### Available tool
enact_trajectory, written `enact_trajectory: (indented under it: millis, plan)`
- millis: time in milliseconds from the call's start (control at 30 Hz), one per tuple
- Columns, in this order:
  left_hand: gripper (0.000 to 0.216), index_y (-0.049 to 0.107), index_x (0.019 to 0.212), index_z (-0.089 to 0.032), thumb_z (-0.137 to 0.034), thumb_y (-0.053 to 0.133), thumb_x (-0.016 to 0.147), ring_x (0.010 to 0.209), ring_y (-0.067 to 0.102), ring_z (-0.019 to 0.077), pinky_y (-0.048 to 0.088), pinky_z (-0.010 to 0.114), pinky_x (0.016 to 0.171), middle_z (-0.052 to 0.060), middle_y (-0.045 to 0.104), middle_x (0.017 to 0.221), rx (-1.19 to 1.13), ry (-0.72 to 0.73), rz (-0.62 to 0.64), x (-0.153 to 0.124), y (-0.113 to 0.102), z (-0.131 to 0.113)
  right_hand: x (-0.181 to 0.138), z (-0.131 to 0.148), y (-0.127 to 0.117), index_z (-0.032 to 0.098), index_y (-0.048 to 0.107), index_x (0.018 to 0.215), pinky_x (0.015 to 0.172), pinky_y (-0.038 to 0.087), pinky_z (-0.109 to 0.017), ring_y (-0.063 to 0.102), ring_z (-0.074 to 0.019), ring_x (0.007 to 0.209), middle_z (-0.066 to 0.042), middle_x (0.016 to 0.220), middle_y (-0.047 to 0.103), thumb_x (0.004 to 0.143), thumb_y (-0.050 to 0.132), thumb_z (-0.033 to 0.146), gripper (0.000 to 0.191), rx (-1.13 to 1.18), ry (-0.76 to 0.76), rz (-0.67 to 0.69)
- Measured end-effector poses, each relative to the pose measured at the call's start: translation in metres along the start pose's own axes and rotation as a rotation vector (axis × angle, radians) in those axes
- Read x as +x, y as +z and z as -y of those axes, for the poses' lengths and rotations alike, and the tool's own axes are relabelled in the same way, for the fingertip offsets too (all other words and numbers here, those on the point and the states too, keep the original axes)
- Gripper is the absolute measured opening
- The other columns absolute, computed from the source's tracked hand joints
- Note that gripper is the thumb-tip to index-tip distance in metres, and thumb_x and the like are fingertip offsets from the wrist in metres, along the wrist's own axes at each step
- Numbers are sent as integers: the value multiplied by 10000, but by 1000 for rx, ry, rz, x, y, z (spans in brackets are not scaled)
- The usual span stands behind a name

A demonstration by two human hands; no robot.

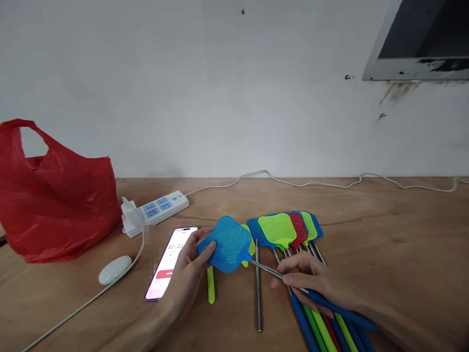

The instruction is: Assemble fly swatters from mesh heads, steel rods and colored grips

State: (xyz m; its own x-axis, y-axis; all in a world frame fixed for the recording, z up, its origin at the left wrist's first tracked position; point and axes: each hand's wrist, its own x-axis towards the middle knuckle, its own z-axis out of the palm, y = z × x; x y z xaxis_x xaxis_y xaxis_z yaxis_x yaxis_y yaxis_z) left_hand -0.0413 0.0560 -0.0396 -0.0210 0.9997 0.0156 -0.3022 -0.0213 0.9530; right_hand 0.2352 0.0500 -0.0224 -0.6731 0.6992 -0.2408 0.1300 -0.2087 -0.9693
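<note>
My left hand [188, 274] pinches the edge of a blue fly swatter head [229, 244], lifted a little above the wooden table [384, 254]. My right hand [315, 281] grips the same swatter's thin metal rod and blue handle [340, 310]. Beneath the blue head lies a yellow-green swatter [210, 288], mostly hidden. A bare metal rod [258, 288] lies between my hands. A fan of several swatters with green, red and blue heads [284, 229] rests just beyond my right hand, with its coloured handles running under that hand.
A phone [169, 266] showing a timer lies by my left hand. A white power strip [156, 211], a white oval device [115, 269] on a cable and a red plastic bag [54, 195] stand at the left. A white cable [311, 183] runs along the wall.
</note>
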Motion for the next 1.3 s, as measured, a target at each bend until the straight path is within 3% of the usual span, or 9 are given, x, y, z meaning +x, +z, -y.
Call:
enact_trajectory:
  millis: [467,733,933,1100,1300]
  plan:
    - [498,632,1231,-211,-427,802,815,1071,657,267,568,335,831,81,672,1231,-1,0,17,0,-2,4,2,-6,-2,113,725,1008,269,201,-161,312,-46,245,83,411,510,893,636,495,409,27,-49,-36]
    - [539,547,1374,-221,-414,715,901,1073,644,242,563,315,827,73,647,1259,66,19,79,1,-5,6,1,-7,0,108,735,1025,272,207,-159,312,-43,253,82,412,508,885,639,499,426,33,-30,-78]
    - [675,407,1478,-225,-466,676,908,593,624,141,549,281,588,-11,667,858,236,84,81,-7,2,0,2,-8,1,113,741,1024,271,209,-158,317,-43,250,77,412,523,885,643,482,406,34,-16,-112]
    - [757,285,1535,-190,-488,632,932,579,625,172,531,276,557,-39,635,645,279,57,118,-11,5,-2,3,-9,0,104,740,1030,267,220,-162,318,-46,247,74,413,522,888,641,490,423,25,-27,-102]
    - [801,175,1563,-193,-486,602,951,527,582,172,510,258,482,-63,596,584,301,61,126,-15,6,0,3,-7,2,102,733,1028,280,224,-157,318,-39,250,69,418,523,913,607,526,458,-26,-57,-96]
